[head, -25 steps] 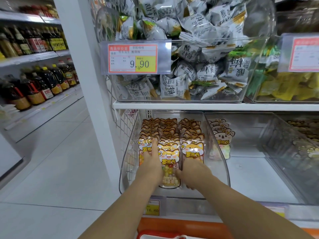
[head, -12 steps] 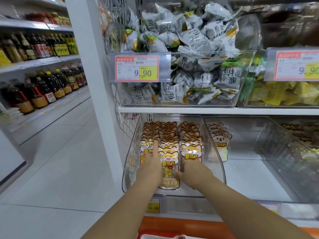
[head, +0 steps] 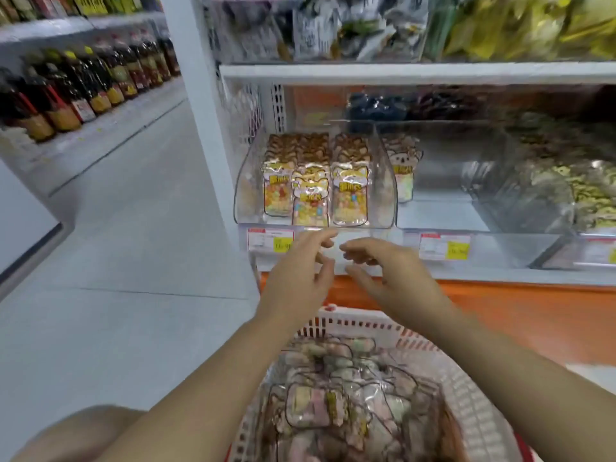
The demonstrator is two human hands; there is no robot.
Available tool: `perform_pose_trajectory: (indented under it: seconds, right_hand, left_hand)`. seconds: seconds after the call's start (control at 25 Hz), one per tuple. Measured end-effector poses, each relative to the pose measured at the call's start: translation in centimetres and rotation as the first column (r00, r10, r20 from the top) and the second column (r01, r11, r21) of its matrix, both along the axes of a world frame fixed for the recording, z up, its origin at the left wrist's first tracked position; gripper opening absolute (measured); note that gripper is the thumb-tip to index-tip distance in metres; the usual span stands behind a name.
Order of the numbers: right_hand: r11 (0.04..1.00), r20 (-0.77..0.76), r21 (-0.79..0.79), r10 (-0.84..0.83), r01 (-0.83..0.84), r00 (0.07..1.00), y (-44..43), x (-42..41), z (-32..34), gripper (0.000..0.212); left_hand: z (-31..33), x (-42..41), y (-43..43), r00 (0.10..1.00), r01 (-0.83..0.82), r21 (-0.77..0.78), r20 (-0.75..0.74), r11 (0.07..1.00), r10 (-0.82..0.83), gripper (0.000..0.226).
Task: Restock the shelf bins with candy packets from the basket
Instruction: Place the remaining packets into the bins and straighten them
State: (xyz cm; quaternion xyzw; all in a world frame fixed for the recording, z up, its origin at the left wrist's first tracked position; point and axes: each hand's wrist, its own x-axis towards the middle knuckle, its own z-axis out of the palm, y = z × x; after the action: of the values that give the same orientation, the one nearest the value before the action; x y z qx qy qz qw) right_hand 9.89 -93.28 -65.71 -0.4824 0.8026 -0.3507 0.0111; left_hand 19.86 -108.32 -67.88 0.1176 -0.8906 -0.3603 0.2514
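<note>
Both have pulled back out of the bin (head: 383, 181): left grip (head: 296, 281) and right grip (head: 393, 278) hover empty, fingers loosely spread, over the basket (head: 366, 325). Packets (head: 320, 405) lie straight below, equally near either; their long axis is too blurred to tell.

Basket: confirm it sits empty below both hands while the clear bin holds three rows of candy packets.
Not empty: the head view shows the basket heaped with pastel packets. It does sit below the left hand and right hand, and the clear bin holds three rows of candy packets.
</note>
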Motion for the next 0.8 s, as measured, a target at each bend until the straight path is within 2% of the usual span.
perform_pose_trajectory:
  seconds: [0.12, 0.24, 0.28, 0.36, 0.4, 0.48, 0.68, 0.8]
  right_hand:
    - [0.996, 0.089, 0.085, -0.027, 0.020, 0.996, 3.9, 2.1, -6.1, 0.030]
    - [0.931, 0.202, 0.358, -0.149, 0.069, 0.968, 7.3, 1.9, -12.6, 0.027]
    - [0.897, 0.226, 0.435, -0.198, 0.083, 0.954, 8.4, 1.6, -14.8, 0.026]
    - [0.810, 0.286, 0.586, -0.245, 0.034, 0.926, 10.4, 1.7, -18.5, 0.025]
    - [0.758, 0.329, 0.651, -0.246, -0.030, 0.912, 10.9, 2.1, -20.0, 0.026]
    - [0.697, 0.433, 0.702, -0.255, -0.146, 0.865, 11.2, 3.3, -22.1, 0.029]
    - [0.678, 0.602, 0.674, -0.272, -0.294, 0.751, 8.5, 7.4, -24.4, 0.036]
    - [0.755, 0.703, 0.596, -0.328, -0.273, 0.631, 7.0, 9.2, -25.1, 0.009]
  left_hand:
    - [-5.7, 1.7, 3.1, 0.982, 0.031, 0.012, 0.187, 0.999, -0.033, 0.040]
    - [-12.0, 3.3, 3.6, 0.882, 0.039, 0.014, 0.469, 0.999, -0.041, 0.039]
    - [-14.3, 3.8, 3.3, 0.811, 0.091, -0.016, 0.581, 0.996, -0.064, 0.042]
    - [-18.1, 4.9, 2.7, 0.573, 0.241, -0.041, 0.812, 0.970, -0.108, 0.057]
    - [-19.5, 5.4, 2.5, 0.455, 0.302, -0.033, 0.883, 0.953, -0.114, 0.066]
    - [-21.2, 6.1, 2.3, 0.339, 0.360, -0.026, 0.935, 0.933, -0.105, 0.081]
    - [-22.0, 5.8, 2.6, 0.341, 0.367, -0.087, 0.939, 0.926, -0.047, 0.106]
    - [-21.5, 5.1, 2.3, 0.344, 0.282, -0.076, 0.938, 0.956, -0.026, 0.106]
